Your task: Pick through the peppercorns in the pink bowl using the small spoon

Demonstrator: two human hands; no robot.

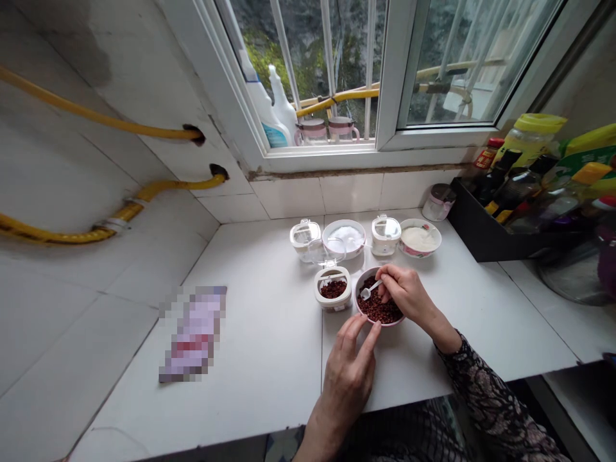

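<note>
My right hand pinches a small white spoon, its scoop end down among the dark reddish-brown peppercorns in a pinkish-white bowl. At the bowl's near left rim, the fingertips of my left hand touch the edge; its fingers are stretched out and apart, not wrapped round it. Just left of the bowl stands a clear-walled seasoning jar with a cream rim and its clear lid raised. Similar dark peppercorns lie inside the jar.
Behind are two lidded jars, a bowl of white grains and a bowl of off-white powder. A black bottle box and another jar stand right. A purple packet lies left on the white counter.
</note>
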